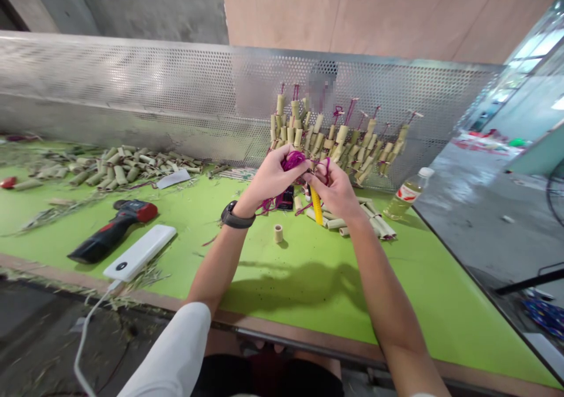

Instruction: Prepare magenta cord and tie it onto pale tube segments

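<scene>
Your yarn [291, 161] is purple, the cutter [316, 208] yellow. You've a blk watch [232, 216] & wht sleeve [174, 341]. Your table [440, 291]: lime grn, brn edge [308, 333]. Bamboo [118, 175]: pale grn-tan. Drill [108, 235]: blk w/ red. Pwr bank [143, 250]: wht, blk dot; cable [78, 350] wht. Bottle [399, 208]: pale ylw, wht cap [426, 172], red/wht label [408, 192]. Panel [176, 86]: slvr-gry, dotted w/ holes.
</scene>
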{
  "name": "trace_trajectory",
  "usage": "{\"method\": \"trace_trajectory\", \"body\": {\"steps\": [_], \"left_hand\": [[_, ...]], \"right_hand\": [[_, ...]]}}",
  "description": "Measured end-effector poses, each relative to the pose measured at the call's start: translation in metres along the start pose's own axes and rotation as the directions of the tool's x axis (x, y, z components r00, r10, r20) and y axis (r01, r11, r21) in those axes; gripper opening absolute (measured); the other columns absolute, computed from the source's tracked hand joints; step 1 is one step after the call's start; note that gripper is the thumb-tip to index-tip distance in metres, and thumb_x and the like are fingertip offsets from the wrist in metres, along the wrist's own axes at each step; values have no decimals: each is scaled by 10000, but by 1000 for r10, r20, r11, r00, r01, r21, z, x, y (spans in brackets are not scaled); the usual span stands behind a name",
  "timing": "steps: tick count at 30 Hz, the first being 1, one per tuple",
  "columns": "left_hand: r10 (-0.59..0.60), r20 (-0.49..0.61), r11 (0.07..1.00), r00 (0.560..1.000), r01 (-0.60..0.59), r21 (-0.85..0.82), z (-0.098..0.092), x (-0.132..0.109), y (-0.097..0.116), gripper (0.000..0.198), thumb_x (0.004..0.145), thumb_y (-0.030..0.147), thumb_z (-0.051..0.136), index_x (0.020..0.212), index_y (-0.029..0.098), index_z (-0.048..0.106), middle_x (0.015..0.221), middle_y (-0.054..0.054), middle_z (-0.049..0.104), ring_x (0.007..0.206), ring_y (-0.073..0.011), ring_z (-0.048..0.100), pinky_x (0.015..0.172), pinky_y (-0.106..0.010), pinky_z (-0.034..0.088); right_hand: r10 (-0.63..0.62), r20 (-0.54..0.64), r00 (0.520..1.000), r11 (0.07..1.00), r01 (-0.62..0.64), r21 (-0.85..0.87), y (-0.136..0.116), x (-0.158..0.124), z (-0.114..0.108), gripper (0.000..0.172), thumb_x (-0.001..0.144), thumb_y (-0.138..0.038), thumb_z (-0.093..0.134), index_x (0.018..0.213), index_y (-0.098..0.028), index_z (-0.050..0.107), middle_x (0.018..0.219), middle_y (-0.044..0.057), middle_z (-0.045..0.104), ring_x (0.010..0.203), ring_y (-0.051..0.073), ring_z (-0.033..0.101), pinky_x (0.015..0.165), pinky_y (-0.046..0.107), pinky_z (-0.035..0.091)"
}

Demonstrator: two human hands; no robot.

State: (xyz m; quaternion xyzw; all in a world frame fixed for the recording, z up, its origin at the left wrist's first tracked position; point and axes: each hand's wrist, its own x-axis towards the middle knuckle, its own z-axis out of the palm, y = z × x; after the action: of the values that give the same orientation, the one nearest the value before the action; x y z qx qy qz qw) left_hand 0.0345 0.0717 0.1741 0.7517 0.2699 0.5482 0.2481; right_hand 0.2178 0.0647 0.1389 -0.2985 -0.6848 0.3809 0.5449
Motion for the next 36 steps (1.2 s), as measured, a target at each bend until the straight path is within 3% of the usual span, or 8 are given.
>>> {"method": "trace_trajectory", "body": {"steps": [8,12,15,20,26,36], "left_hand": [[-10,-40,996,999,6,-92,4,-2,0,157,973,287,675,961,233,529,754,38,501,619,-110,470,603,-243,407],[28,1,994,1000,-28,-103,3,-2,1,167,974,274,673,1087,242,555,850,7,575,710,-134,559,690,-263,473],[50,2,997,999,-49,-53,2,-1,0,131,953,237,679,1024,225,570,886,-13,589,769,-150,570,735,-277,485],[-4,68,998,998,8,-66,3,-1,-2,144,932,218,673,941,220,529,789,27,519,660,-117,485,664,-257,435],[-12,131,999,991,18,-46,5,-1,-10,291,981,285,596,774,219,403,717,37,434,634,-110,426,612,-258,376],[4,127,1000,992,-4,0,7,4,-21,410,879,316,677,700,220,320,668,56,318,616,-110,305,596,-268,294]], "right_hand": [[-55,1,998,996,55,-69,1,0,-2,535,863,-541,818,783,-247,378,761,-61,304,656,110,315,594,256,373],[-40,15,999,998,41,-41,0,0,-3,563,843,-566,827,780,-250,366,757,-64,306,649,105,332,583,251,391],[-15,1,1000,1000,15,5,-2,1,-3,595,792,-559,871,789,-254,360,759,-70,298,641,99,332,572,245,397],[23,-14,1000,999,-23,42,-5,3,-1,657,699,-558,931,793,-259,354,720,-88,289,613,88,306,532,227,366],[53,-12,999,999,-53,5,1,3,-4,598,711,-515,933,817,-253,405,709,-94,310,613,88,306,533,222,377],[150,2,989,989,-150,-3,11,7,-9,610,684,-489,942,788,-255,388,670,-93,349,588,93,376,511,233,421]]}}
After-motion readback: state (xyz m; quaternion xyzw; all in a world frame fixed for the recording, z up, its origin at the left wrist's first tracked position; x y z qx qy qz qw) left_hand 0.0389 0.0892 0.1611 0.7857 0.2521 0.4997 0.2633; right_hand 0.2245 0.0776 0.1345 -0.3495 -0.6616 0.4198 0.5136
